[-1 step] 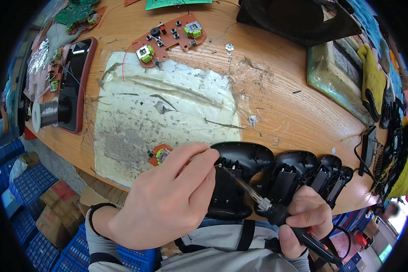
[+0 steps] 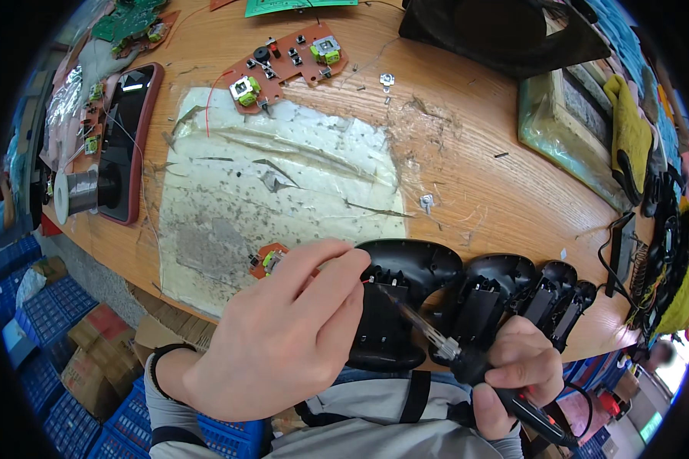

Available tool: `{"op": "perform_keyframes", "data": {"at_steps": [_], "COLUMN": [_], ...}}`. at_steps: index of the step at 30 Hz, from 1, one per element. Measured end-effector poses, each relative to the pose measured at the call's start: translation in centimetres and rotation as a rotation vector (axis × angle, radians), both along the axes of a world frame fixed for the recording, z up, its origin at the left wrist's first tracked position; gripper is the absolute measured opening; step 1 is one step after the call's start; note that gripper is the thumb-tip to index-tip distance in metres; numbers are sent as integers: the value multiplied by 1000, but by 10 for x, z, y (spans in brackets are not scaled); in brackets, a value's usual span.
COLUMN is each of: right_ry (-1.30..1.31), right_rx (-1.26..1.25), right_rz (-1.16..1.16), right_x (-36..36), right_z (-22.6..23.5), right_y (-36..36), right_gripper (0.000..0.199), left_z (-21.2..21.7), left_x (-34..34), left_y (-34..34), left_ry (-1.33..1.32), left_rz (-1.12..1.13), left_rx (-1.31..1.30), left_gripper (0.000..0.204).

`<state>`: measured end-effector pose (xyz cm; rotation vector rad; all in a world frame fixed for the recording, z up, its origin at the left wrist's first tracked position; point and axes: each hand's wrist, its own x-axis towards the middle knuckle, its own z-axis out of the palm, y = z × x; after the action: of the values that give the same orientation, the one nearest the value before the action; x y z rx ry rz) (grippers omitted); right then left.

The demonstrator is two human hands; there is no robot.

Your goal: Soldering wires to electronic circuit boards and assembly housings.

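Observation:
My right hand [image 2: 522, 371] grips a soldering iron [image 2: 478, 366] by its dark handle. The iron's thin tip points up and left, over the nearest black game controller shell [image 2: 413, 264]. My left hand [image 2: 291, 329] is closed in a pinch at that shell's left side. A short end of red wire [image 2: 365, 281] shows at its fingertips, beside small metal contacts in the shell. Partly hidden behind my left hand is a small orange-brown circuit board [image 2: 270, 258] with a green joystick module. The fingers cover most of the wire.
Several more black controller shells [image 2: 491, 287] line up to the right. A larger brown circuit board [image 2: 287, 65] lies beyond the stained pale sheet [image 2: 283, 176]. At left are a solder spool [image 2: 80, 193] and a phone [image 2: 130, 145]. A dark fan-like frame [image 2: 505, 34] stands at the back.
The soldering iron and my right hand have shifted very slightly down and to the right. My left hand stays in almost the same place.

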<state>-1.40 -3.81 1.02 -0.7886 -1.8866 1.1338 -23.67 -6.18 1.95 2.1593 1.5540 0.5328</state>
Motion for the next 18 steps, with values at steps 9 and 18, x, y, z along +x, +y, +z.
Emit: {"op": "perform_keyframes", "data": {"at_steps": [9,18], "right_ry": [-39,8], "right_rx": [-55,-53], "right_rz": [107,49], "right_x": [12,3], "right_z": [7,-2], "right_y": [4,0], "right_gripper": [28,26], "left_z": [-16,-23], "left_x": [-10,-8], "left_y": [-11,-9], "left_ry": [-166,-125], "left_rz": [87,94], "left_rx": [34,169], "left_gripper": [27,18]}}
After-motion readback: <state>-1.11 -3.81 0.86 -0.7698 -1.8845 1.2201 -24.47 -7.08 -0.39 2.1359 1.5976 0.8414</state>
